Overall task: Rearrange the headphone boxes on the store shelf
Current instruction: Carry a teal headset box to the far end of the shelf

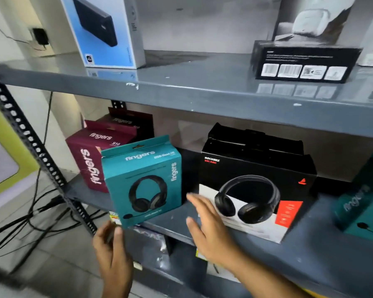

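A teal "fingers" headphone box [142,181] stands tilted on the middle shelf [310,244], its lower left corner hanging over the front edge. My left hand [112,248] is below that corner, with its fingers closed on it. My right hand [205,224] hovers open with its fingers spread, between the teal box and a black "Rockerz" headphone box [254,190], just in front of the black box's white lower left part. Behind the teal box sit two maroon "fingers" boxes [88,155]. Another teal box [364,207] shows at the right edge.
The upper shelf [202,82] carries a blue-and-white box [103,31] and a black box with barcodes [306,61]. A perforated metal upright [30,138] runs down the left side. Black cables [35,218] lie on the floor below. Packets sit under the middle shelf.
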The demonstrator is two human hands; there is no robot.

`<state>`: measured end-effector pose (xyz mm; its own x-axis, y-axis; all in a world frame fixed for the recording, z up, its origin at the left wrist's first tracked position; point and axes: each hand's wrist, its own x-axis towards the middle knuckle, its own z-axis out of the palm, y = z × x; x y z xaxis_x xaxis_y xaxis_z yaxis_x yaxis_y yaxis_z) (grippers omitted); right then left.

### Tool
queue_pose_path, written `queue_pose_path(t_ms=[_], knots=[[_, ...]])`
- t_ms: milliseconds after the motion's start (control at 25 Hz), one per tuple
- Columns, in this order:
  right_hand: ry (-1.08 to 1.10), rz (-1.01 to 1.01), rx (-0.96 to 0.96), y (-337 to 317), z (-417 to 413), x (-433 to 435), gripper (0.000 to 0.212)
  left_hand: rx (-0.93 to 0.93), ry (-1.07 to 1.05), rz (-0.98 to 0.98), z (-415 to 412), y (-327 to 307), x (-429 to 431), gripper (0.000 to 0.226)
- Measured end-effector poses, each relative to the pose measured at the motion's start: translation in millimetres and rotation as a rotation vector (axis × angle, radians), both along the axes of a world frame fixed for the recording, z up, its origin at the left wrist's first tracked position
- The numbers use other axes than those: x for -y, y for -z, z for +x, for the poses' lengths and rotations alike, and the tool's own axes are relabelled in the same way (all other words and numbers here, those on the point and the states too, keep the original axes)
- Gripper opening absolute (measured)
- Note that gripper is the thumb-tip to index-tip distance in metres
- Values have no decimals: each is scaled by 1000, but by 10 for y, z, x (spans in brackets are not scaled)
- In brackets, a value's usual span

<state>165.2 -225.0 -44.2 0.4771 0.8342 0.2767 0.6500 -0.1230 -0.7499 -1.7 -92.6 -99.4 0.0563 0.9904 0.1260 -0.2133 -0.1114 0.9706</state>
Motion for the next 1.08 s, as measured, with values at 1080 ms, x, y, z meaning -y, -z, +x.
queue_pose_path(t_ms=[1080], knots=[[39, 392, -543, -660, -382, 666, 29, 34, 357, 56, -803, -1195, 803, 30]])
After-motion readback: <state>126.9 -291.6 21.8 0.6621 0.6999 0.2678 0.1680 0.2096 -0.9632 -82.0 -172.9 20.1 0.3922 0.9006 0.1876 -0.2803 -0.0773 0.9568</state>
